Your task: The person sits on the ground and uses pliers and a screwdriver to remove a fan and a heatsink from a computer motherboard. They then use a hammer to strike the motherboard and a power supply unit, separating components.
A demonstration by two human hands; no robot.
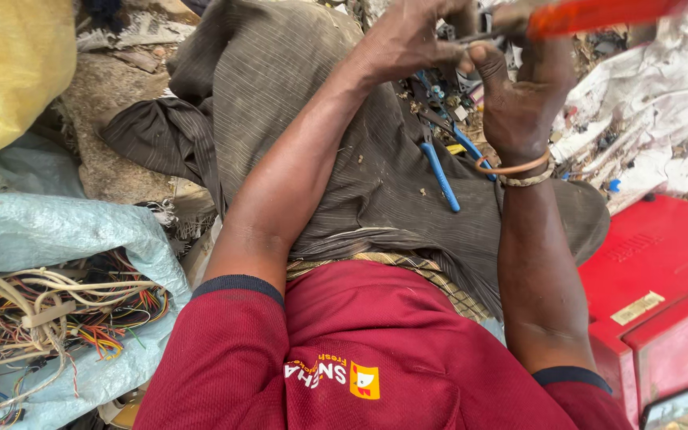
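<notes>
Gripping an orange-handled tool (pixel 599 14) at the far edge of view, the right hand (pixel 519 99) is curling round its blurred handle, while the left hand (pixel 412 36) is pinching something small against the tool's tip, probably a wire, though motion blur is hiding it. Fingers are sitting so near the tip that a slip could be nicking them. Blue pliers (pixel 439 171) are lying loose on the lap (pixel 344 159) and could be sliding off into the scrap.

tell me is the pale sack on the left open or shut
Open: the pale sack gapes at its mouth, with a tangle of coloured wires showing inside.
</notes>
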